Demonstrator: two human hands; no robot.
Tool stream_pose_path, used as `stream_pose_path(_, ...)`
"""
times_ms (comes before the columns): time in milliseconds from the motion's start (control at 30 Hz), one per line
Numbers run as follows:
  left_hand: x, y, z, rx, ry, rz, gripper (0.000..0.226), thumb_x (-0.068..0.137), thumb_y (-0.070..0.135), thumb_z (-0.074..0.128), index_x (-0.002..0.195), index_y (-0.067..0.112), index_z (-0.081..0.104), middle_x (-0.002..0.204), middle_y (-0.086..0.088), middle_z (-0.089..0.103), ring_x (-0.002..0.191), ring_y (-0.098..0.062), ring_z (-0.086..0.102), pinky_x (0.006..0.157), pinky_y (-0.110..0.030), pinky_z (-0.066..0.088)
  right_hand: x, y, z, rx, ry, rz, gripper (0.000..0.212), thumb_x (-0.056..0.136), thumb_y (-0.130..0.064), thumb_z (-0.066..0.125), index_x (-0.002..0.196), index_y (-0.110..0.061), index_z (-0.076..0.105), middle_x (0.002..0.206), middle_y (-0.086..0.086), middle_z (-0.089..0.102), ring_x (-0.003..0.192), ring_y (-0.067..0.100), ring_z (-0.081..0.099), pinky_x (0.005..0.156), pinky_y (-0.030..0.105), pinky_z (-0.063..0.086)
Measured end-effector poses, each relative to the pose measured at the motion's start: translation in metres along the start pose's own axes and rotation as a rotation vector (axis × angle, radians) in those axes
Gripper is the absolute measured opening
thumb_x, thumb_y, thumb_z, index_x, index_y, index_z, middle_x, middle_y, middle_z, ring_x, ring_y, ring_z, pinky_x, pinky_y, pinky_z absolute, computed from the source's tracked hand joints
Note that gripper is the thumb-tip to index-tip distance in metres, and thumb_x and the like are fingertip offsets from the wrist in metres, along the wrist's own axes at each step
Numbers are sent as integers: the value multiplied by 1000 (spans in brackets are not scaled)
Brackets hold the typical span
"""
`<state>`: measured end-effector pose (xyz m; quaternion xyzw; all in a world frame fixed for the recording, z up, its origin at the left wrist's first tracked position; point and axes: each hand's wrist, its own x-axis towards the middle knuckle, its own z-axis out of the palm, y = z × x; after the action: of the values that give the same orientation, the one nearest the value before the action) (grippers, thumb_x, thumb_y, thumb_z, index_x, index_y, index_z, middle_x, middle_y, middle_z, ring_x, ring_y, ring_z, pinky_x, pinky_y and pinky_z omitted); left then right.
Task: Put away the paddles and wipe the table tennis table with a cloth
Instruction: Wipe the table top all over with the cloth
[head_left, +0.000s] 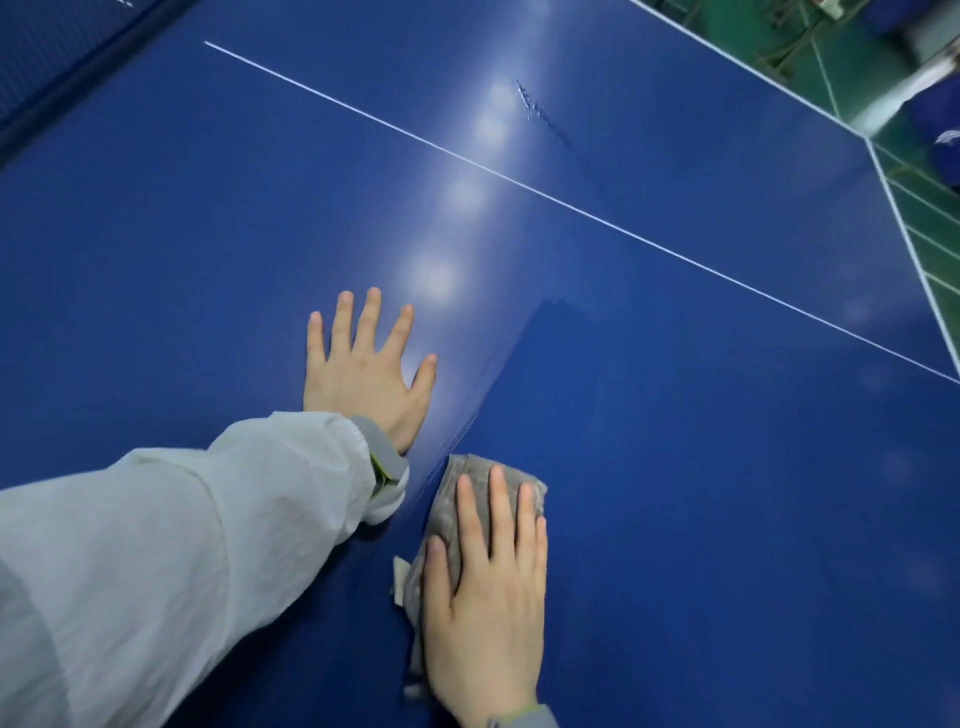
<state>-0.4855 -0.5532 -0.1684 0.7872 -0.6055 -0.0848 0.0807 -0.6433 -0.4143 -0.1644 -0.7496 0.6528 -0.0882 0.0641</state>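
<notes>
Both hands lie flat on the table (208, 234): right hand (485, 597) pressing the cloth (462, 483), left hand (366, 374) released, far from edges.

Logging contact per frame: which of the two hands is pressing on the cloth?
The right hand, lying flat on the grey cloth. The left hand rests spread on the bare blue table.

Open surface: the glossy blue table tennis table (675, 441) lies bare ahead and to the right, out to its white-edged corner.
Centre line: a thin white painted stripe (519, 179) lies flush with the top; no barrier.
Left obstacle: the left hand (366, 371), fingers spread, lies flat on the top, its white fabric sleeve (171, 545) crossing the near-left area.
Near obstacle: the right hand (485, 597) presses flat on a crumpled grey cloth (457, 499).
Gap: a narrow strip separates sleeve cuff and cloth.
</notes>
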Motion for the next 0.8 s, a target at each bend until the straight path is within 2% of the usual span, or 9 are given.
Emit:
stream_pose_path(133,1,2,-2,-3,-2,-3,64,97,62,16,156,38,11,166,3,1,152,-23,-7,121,-48,-7,70,26,-5,41,-22,40,57,98,-48,31,153,-31,33,164,-9,15,152,17,1,122,39,7)
stream_pose_path(300,3,0,4,12,26,-28,64,97,62,15,155,39,9,166,4,1,152,-23,-7,121,-49,-6,195,63,-4,65,-54,38,61,95,-49,32,151,-28,36,163,-1,20,151,24,9,123,42,8)
stream_pose_path(400,2,-1,5,15,35,-24,63,97,62,16,155,38,11,166,4,2,152,-23,-7,121,-49,-5,260,76,-3,43,-66,54,55,100,-46,38,152,-28,34,164,-1,19,151,24,9,122,41,7)
stream_pose_path(533,5,-3,8,7,81,-23,63,96,61,22,154,36,22,165,1,13,152,-24,3,122,-50,2,336,86,-4,38,-94,83,54,102,-43,40,153,-30,30,164,-2,15,152,24,6,123,39,5)
stream_pose_path(600,3,-3,8,2,82,-20,64,96,62,24,154,36,25,164,1,15,152,-24,5,122,-50,3,363,92,-5,26,-95,102,55,102,-43,38,154,-28,29,165,-1,15,151,25,6,123,39,5)
stream_pose_path(800,3,-1,6,-10,57,-21,63,96,63,20,155,39,18,165,4,8,152,-21,-3,122,-48,0,390,102,-10,-3,-92,91,59,99,-45,32,154,-28,27,164,0,16,151,25,6,122,39,6)
